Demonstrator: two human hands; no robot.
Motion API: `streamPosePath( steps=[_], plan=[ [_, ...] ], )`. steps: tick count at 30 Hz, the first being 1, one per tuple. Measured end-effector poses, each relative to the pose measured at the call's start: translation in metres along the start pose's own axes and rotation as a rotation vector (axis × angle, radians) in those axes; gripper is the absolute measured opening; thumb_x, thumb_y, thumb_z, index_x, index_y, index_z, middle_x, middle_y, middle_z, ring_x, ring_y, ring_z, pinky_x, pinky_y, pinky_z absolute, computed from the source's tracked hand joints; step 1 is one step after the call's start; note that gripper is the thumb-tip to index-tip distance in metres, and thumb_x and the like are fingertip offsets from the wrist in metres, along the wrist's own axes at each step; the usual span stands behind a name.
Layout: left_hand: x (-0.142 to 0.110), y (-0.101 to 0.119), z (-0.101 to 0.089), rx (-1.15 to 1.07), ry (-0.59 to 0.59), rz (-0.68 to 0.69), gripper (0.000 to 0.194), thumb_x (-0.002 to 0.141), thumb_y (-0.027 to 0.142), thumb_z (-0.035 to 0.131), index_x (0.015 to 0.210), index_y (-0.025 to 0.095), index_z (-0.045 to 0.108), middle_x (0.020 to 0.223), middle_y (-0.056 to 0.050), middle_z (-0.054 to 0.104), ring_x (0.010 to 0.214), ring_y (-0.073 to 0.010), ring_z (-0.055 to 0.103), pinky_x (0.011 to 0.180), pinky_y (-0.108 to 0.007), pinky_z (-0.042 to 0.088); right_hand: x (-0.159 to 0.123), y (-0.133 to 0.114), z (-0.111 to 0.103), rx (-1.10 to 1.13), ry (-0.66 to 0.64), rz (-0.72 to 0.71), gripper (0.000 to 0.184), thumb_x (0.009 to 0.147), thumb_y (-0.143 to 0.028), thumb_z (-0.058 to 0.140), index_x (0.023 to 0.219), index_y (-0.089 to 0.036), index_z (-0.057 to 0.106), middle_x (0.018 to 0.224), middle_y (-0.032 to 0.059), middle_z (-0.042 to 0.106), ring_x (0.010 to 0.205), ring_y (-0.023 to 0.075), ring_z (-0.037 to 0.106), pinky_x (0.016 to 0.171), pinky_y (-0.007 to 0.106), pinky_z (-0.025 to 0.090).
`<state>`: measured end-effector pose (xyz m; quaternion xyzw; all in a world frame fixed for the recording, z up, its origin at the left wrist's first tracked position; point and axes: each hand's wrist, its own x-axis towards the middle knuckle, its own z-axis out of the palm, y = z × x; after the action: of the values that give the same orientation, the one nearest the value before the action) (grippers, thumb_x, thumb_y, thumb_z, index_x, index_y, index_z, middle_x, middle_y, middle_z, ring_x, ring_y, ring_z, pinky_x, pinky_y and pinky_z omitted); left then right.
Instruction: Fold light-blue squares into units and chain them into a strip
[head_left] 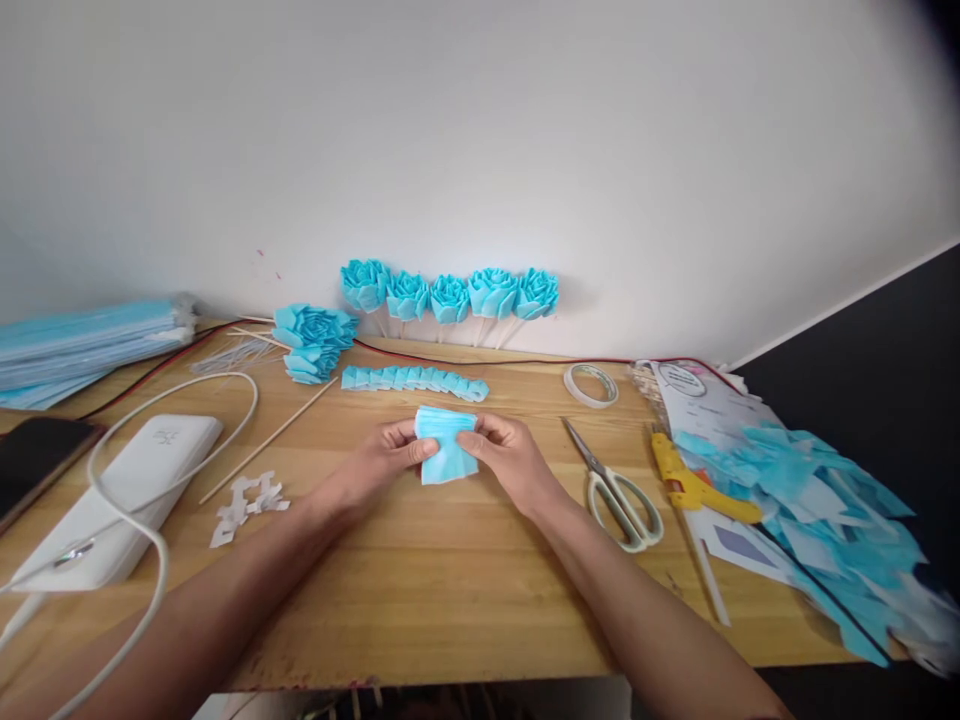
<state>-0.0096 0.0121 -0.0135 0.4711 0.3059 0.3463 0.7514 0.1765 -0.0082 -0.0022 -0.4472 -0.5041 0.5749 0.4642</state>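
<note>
Between my two hands, above the middle of the wooden table [420, 560], is a small piece of light-blue pleated mask fabric [450, 455]. My left hand [390, 450] pinches its left edge, thumb in front and fingers behind. On the right edge, my right hand [506, 450] grips it the same way. Just beyond the hands lies a row of overlapping folded blue petals [412, 380]. Scissors [615, 490] with pale handles rest to the right of my right hand, blades slightly apart.
Several blue fabric flowers [450, 298] on sticks lean against the wall; more flowers [311, 340] lie left. A tape roll [591, 385], yellow glue gun [694, 485] and blue scraps [840, 520] are right. A white power bank [142, 480], cable, thin stick [270, 440] and mask stack [90, 345] are left.
</note>
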Motion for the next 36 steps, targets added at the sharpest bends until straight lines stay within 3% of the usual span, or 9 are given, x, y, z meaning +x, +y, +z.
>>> streamPosePath(
  steps=[3,6,13,24,30,36],
  plan=[
    [0.003,0.0,0.001,0.068,0.128,0.03,0.033,0.068,0.04,0.077,0.085,0.013,0.071,0.069,-0.001,0.065,0.061,-0.0116,0.05,0.061,-0.024,0.039,0.001,-0.001,0.002,-0.066,0.095,-0.067,0.026,0.071,-0.039,0.073,0.068,-0.017,0.059,0.06,-0.0045,0.049,0.057,0.0091,0.042,0.055,0.022,0.034],
    [0.003,0.003,0.004,0.097,0.172,0.06,0.033,0.064,0.041,0.079,0.081,0.013,0.071,0.066,0.0,0.064,0.058,-0.0106,0.047,0.059,-0.023,0.037,0.0,-0.001,0.003,-0.071,0.119,-0.091,0.024,0.07,-0.039,0.073,0.071,-0.017,0.061,0.062,-0.0039,0.052,0.058,0.0098,0.045,0.055,0.022,0.035],
    [0.001,0.006,0.006,0.148,0.196,0.082,0.032,0.066,0.041,0.076,0.082,0.013,0.071,0.069,-0.001,0.065,0.06,-0.0113,0.048,0.059,-0.023,0.037,0.001,0.0,0.005,-0.086,0.132,-0.084,0.028,0.072,-0.04,0.07,0.066,-0.016,0.056,0.059,-0.005,0.045,0.055,0.0084,0.04,0.052,0.021,0.031],
    [0.002,0.006,0.007,0.249,0.217,0.171,0.035,0.069,0.047,0.07,0.074,0.013,0.066,0.059,0.002,0.055,0.055,-0.0102,0.043,0.056,-0.023,0.034,0.005,0.009,0.004,-0.121,0.133,-0.148,0.024,0.075,-0.041,0.067,0.076,-0.018,0.06,0.07,-0.0026,0.055,0.064,0.0113,0.048,0.061,0.023,0.039],
    [0.001,0.007,0.008,0.273,0.201,0.154,0.037,0.069,0.049,0.069,0.077,0.013,0.066,0.065,0.0,0.06,0.058,-0.0112,0.047,0.057,-0.023,0.035,0.006,0.004,0.002,0.03,0.02,-0.111,0.036,0.073,-0.039,0.07,0.103,-0.021,0.061,0.082,-0.0015,0.062,0.072,0.0125,0.055,0.069,0.025,0.044],
    [-0.001,0.012,0.012,0.302,0.157,0.126,0.035,0.068,0.048,0.069,0.068,0.014,0.064,0.062,0.001,0.06,0.058,-0.0119,0.049,0.057,-0.024,0.038,0.005,0.006,0.001,-0.081,0.059,-0.12,0.029,0.076,-0.045,0.066,0.075,-0.016,0.062,0.068,-0.0023,0.056,0.063,0.0112,0.048,0.061,0.024,0.039]
  ],
)
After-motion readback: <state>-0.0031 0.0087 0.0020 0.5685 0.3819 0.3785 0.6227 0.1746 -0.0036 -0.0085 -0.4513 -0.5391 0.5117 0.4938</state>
